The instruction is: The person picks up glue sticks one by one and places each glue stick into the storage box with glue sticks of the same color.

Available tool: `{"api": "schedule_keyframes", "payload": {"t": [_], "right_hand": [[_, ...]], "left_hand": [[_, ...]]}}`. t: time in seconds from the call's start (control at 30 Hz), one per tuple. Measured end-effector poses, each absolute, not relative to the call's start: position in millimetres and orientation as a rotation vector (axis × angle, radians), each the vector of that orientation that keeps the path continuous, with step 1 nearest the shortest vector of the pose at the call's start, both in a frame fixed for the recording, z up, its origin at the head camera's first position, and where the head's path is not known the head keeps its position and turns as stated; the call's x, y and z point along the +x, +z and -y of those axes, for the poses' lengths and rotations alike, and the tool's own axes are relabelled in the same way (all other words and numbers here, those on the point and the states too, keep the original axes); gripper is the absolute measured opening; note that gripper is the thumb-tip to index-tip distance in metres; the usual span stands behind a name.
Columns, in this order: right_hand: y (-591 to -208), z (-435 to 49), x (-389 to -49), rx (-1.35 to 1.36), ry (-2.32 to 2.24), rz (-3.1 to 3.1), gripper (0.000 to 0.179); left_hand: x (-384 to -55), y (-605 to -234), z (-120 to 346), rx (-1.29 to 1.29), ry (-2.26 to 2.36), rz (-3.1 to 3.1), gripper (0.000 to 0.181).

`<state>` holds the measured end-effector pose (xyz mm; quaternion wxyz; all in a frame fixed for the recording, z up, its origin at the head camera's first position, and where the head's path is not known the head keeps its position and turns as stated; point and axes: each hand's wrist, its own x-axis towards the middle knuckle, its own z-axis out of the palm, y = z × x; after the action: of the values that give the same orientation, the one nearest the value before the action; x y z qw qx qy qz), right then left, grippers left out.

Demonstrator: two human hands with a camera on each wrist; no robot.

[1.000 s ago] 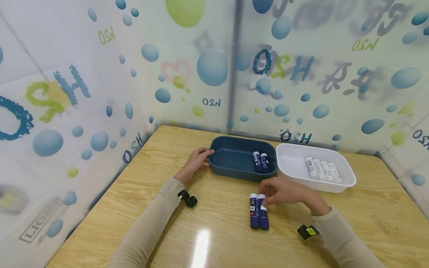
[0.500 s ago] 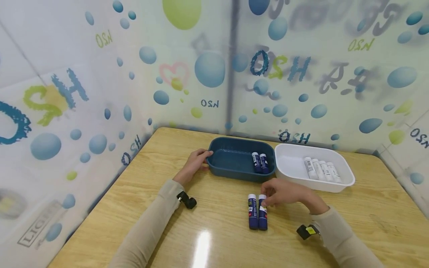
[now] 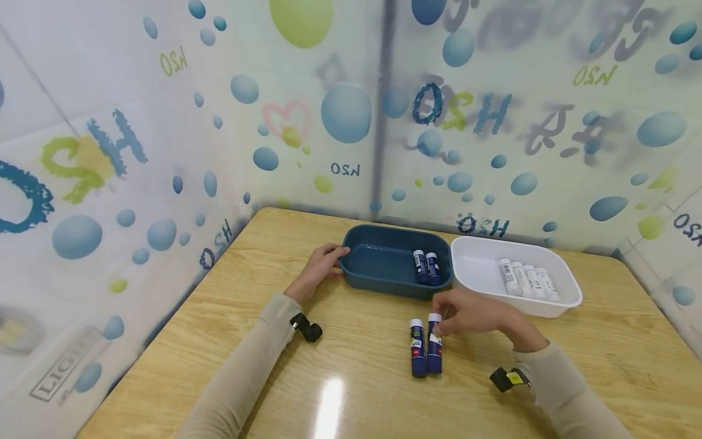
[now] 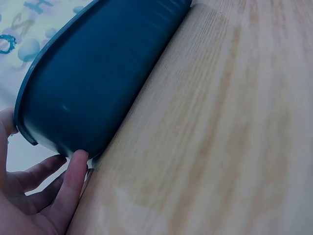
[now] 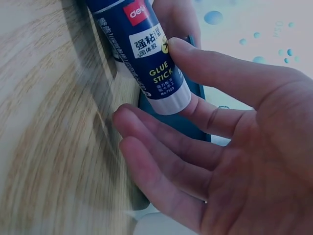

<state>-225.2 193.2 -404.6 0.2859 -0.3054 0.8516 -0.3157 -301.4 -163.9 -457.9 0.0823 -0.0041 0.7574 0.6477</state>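
Observation:
My right hand [image 3: 476, 314] pinches a dark blue glue stick [image 3: 434, 358] with a white cap near its capped end. In the right wrist view, thumb and index finger grip this glue stick [image 5: 149, 61] while the other fingers stay loosely bent. A second blue glue stick [image 3: 418, 350] lies just left of it on the table. Further left, my left hand [image 3: 322, 265] holds the near-left end of a dark blue plastic bin [image 3: 378, 283]. The left wrist view shows fingertips against the outer wall of that bin [image 4: 93, 83], the thumb at its rim.
Inside the blue bin, two blue glue sticks [image 3: 426, 268] lie at the right end. A white bin [image 3: 477, 274] touches its right side and contains several white glue sticks [image 3: 510, 278]. Behind the wooden table [image 3: 263, 256] stands a patterned curtain [image 3: 351, 177].
The two glue sticks on the table have come apart, the held one shifting slightly right and away from me with my right hand. My left hand keeps its place on the bin.

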Motion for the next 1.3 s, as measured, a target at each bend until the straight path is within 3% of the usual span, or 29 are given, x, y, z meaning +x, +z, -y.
{"api": "schedule_keyframes", "payload": {"t": [1.3], "right_hand": [[-396.7,-189.9,-218.1,-0.944,-1.073,-2.279,0.019]], "left_hand": [[-300.7,-457.9,164.1,-0.03,1.926,-2.258,0.047]]}}
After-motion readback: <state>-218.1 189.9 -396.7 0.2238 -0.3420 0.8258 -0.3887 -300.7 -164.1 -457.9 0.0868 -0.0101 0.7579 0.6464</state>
